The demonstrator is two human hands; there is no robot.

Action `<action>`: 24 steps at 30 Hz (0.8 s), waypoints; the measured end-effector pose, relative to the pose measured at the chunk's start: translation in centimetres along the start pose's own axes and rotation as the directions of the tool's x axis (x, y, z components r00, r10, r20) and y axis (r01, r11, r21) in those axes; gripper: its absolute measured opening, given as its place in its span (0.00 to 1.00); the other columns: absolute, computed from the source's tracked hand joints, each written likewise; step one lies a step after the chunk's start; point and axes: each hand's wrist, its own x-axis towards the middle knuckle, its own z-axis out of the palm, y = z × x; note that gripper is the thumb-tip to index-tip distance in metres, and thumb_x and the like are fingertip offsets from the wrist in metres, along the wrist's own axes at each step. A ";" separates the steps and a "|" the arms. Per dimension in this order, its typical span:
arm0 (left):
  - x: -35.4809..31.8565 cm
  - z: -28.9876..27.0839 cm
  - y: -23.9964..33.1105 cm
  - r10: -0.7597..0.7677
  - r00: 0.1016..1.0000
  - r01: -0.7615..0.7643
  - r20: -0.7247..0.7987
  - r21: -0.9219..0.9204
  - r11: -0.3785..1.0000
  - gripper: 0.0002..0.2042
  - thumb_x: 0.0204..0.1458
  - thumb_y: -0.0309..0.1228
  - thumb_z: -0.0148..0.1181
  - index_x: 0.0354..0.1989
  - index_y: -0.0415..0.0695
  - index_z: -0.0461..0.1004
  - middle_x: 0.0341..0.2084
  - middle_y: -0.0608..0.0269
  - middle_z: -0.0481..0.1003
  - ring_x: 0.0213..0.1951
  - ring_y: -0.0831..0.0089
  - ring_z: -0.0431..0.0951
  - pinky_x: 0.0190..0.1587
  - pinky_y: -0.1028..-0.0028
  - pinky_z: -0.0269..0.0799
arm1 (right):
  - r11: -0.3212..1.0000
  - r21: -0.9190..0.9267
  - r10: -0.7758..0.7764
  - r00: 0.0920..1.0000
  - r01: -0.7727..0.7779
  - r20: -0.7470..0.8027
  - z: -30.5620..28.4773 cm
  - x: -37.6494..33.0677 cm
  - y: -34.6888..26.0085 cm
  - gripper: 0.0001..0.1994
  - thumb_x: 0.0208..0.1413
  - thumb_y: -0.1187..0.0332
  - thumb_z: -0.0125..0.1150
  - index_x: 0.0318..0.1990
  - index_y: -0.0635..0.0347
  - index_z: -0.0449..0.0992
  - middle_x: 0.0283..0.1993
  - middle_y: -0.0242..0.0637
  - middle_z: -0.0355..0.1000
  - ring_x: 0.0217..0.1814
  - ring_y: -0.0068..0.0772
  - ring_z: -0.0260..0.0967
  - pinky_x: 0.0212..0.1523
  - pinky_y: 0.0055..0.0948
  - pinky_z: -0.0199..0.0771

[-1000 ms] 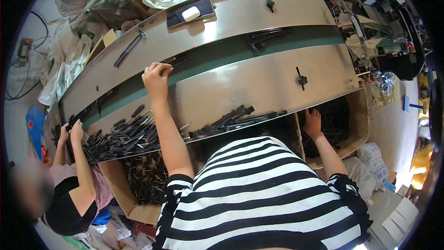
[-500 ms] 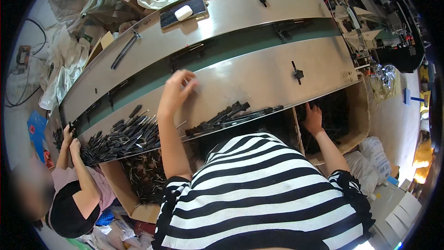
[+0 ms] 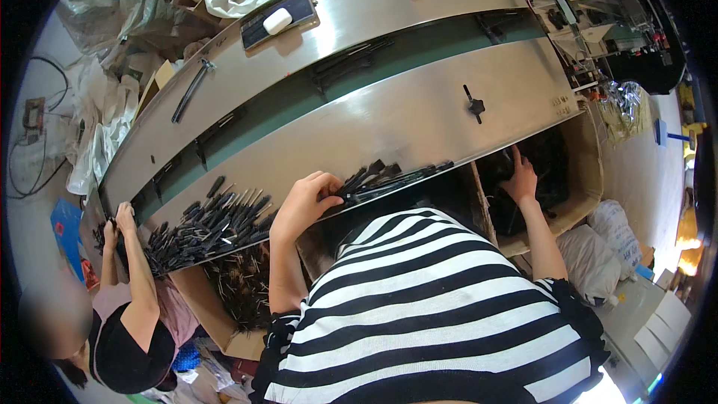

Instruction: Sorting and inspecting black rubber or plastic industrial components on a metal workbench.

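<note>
My left hand (image 3: 305,203) is at the near edge of the metal table, thumb and fingers closed at the left end of a small pile of slim black brush-like pieces (image 3: 381,177). Their exact kind is too small to tell. My right hand (image 3: 521,179) reaches into a cardboard box (image 3: 583,172) below the table edge at the right, forefinger stretched out and the other fingers partly hidden. Dark pieces (image 3: 552,176) lie in that box. On the green conveyor belt (image 3: 419,56), a loose cluster of black pieces (image 3: 348,66) lies beyond my left hand.
A larger heap of black pieces (image 3: 213,224) lies left on the table, above another filled cardboard box (image 3: 196,295). A co-worker's hands (image 3: 120,224) are at the belt's left end. A phone (image 3: 258,28) with a white case on it and a silver tool (image 3: 191,90) rest on the far metal plate.
My left hand has come down from above the plate to the small black pile. Black pieces on the belt have shifted right. My right hand stays in the box. The view has tilted slightly.
</note>
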 end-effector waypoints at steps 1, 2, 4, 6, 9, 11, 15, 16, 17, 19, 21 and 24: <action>0.2 0.0 -0.1 -0.023 1.000 0.023 0.009 -0.062 0.998 0.11 0.41 0.23 0.65 0.35 0.39 0.74 0.28 0.59 0.74 0.32 0.66 0.73 0.38 0.71 0.69 | 0.996 0.068 0.059 0.998 -0.059 -0.003 -0.8 -0.2 0.0 0.58 0.25 0.69 0.77 0.68 0.37 0.45 0.47 0.50 0.68 0.51 0.53 0.67 0.47 0.44 0.73; 0.3 -0.1 -0.2 -0.045 0.999 0.047 0.020 -0.123 0.991 0.09 0.41 0.23 0.65 0.33 0.39 0.74 0.27 0.60 0.73 0.31 0.66 0.73 0.37 0.71 0.69 | 0.984 0.136 0.118 0.993 -0.117 -0.002 -1.5 -0.4 0.0 0.58 0.26 0.70 0.76 0.68 0.36 0.44 0.47 0.50 0.68 0.51 0.54 0.67 0.47 0.44 0.73; 0.8 -0.9 0.1 -0.036 0.999 0.040 0.030 -0.123 0.992 0.09 0.41 0.22 0.65 0.32 0.39 0.74 0.26 0.60 0.73 0.31 0.67 0.73 0.36 0.72 0.69 | 0.964 0.219 0.161 0.987 -0.153 -0.020 -2.3 -1.1 0.6 0.57 0.27 0.72 0.75 0.68 0.35 0.45 0.51 0.50 0.68 0.53 0.52 0.67 0.49 0.44 0.72; 1.2 -1.1 0.1 -0.027 0.999 0.031 0.037 -0.125 0.992 0.08 0.41 0.22 0.64 0.32 0.39 0.75 0.25 0.60 0.73 0.30 0.67 0.73 0.36 0.72 0.69 | 0.895 0.446 0.148 0.948 -0.008 -0.280 -2.5 -1.8 1.9 0.54 0.28 0.73 0.74 0.67 0.37 0.48 0.52 0.50 0.70 0.53 0.52 0.68 0.50 0.42 0.72; 1.4 -0.7 0.0 0.029 1.000 -0.028 -0.009 0.009 1.000 0.08 0.41 0.23 0.64 0.31 0.39 0.74 0.25 0.59 0.74 0.28 0.64 0.73 0.34 0.71 0.69 | 0.801 0.576 0.358 0.902 -0.165 -0.240 -2.2 -2.6 3.6 0.53 0.29 0.74 0.73 0.67 0.41 0.49 0.51 0.51 0.71 0.52 0.50 0.70 0.51 0.37 0.70; 0.8 -0.6 0.5 -0.024 0.999 0.021 0.025 0.115 0.993 0.08 0.41 0.24 0.64 0.31 0.39 0.73 0.25 0.57 0.74 0.28 0.62 0.75 0.33 0.69 0.69 | 0.736 0.635 0.490 0.831 -0.234 -0.262 -1.7 -3.1 4.4 0.51 0.33 0.71 0.73 0.68 0.45 0.49 0.49 0.50 0.72 0.50 0.45 0.72 0.52 0.34 0.69; 0.4 -0.6 0.7 -0.043 0.998 0.038 0.050 0.093 0.995 0.09 0.41 0.25 0.65 0.30 0.38 0.73 0.25 0.55 0.75 0.30 0.61 0.76 0.34 0.68 0.70 | 0.685 0.672 0.573 0.778 -0.282 -0.258 -2.1 -4.0 5.7 0.50 0.37 0.68 0.72 0.68 0.56 0.47 0.55 0.51 0.68 0.55 0.41 0.67 0.56 0.32 0.64; 0.4 -0.8 0.7 -0.036 0.996 0.027 0.077 0.125 0.992 0.09 0.41 0.25 0.65 0.31 0.38 0.73 0.26 0.55 0.75 0.30 0.63 0.76 0.35 0.69 0.71 | 0.684 0.673 0.572 0.779 -0.280 -0.257 -1.7 -4.0 6.3 0.50 0.37 0.68 0.72 0.68 0.56 0.47 0.55 0.51 0.68 0.55 0.41 0.67 0.56 0.32 0.64; 0.5 -1.0 0.7 -0.030 0.994 0.013 0.104 0.158 0.987 0.10 0.41 0.25 0.66 0.31 0.37 0.74 0.26 0.55 0.75 0.29 0.65 0.77 0.35 0.70 0.72 | 0.670 0.683 0.609 0.741 -0.290 -0.282 -0.9 -4.1 7.6 0.49 0.37 0.68 0.72 0.68 0.57 0.46 0.58 0.50 0.65 0.57 0.40 0.65 0.58 0.32 0.62; 0.9 -1.3 0.7 -0.026 0.991 0.008 0.128 0.143 0.990 0.09 0.41 0.24 0.66 0.31 0.37 0.74 0.26 0.55 0.75 0.29 0.66 0.77 0.34 0.71 0.72 | 0.605 0.752 0.654 0.702 -0.262 -0.282 -1.4 -4.2 8.2 0.49 0.39 0.68 0.72 0.69 0.58 0.47 0.63 0.45 0.59 0.60 0.38 0.60 0.62 0.32 0.58; 1.3 -1.7 0.8 -0.021 0.988 0.001 0.152 0.129 0.992 0.09 0.42 0.24 0.65 0.31 0.37 0.73 0.25 0.56 0.75 0.29 0.68 0.77 0.34 0.72 0.72 | 0.569 0.784 0.685 0.670 -0.247 -0.286 -2.1 -4.5 8.4 0.49 0.40 0.68 0.73 0.68 0.59 0.46 0.64 0.44 0.58 0.60 0.37 0.60 0.62 0.32 0.58; 2.3 -2.7 1.2 0.073 0.993 -0.067 0.098 -0.066 0.996 0.07 0.42 0.22 0.63 0.30 0.38 0.73 0.24 0.57 0.75 0.28 0.67 0.76 0.33 0.72 0.71 | 0.448 0.872 0.741 0.628 -0.198 -0.239 -4.2 -4.8 8.5 0.49 0.40 0.70 0.74 0.68 0.63 0.46 0.65 0.43 0.56 0.62 0.36 0.58 0.62 0.33 0.57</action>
